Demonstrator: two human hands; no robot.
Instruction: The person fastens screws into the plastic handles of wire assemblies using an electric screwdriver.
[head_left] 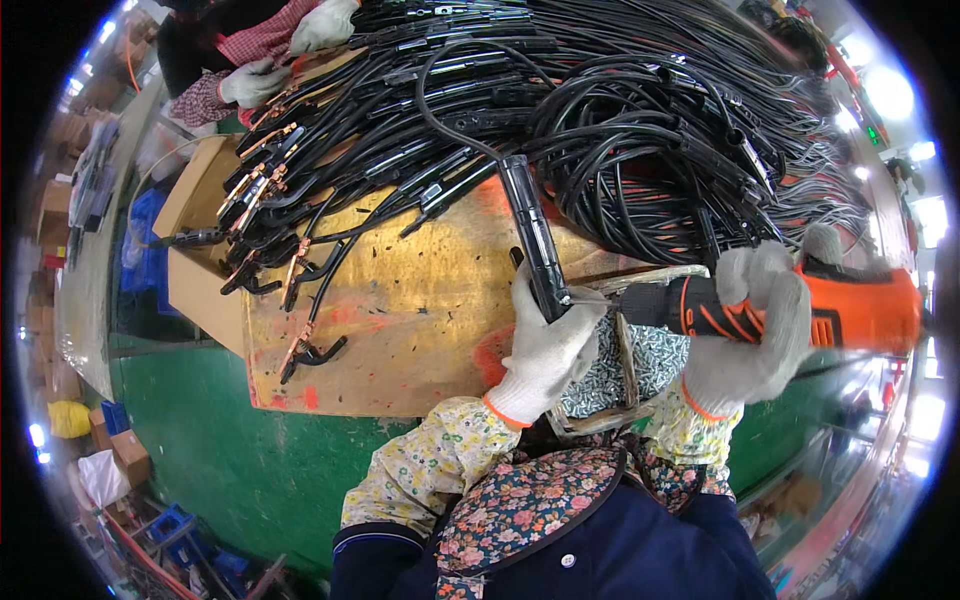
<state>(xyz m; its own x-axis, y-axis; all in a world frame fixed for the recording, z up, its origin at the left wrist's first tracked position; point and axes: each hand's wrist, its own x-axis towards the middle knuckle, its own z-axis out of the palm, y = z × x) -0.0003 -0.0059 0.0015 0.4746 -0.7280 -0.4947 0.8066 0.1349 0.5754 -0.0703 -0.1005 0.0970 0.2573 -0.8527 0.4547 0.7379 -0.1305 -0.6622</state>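
Note:
My left hand (pixel 550 345), in a white knit glove, is closed round the lower end of a black plastic cable handle (pixel 532 225). The handle stands tilted, and its cable loops up and away from the far end. My right hand (pixel 765 310), gloved too, is wrapped round an orange and black power screwdriver (pixel 850 308). The tool lies level, its black nose pointing left toward the handle's near end. Whether its bit touches the handle I cannot tell. Below the nose sits a worn tray (pixel 630 385) of small silvery screws (pixel 655 360).
Black cables (pixel 640 150) are heaped across the far side of the wooden table (pixel 400 330). Several copper-jawed clamps (pixel 295 270) lie at the left, by an open cardboard box (pixel 205 270). Another person's gloved hands (pixel 255 82) work at the far left.

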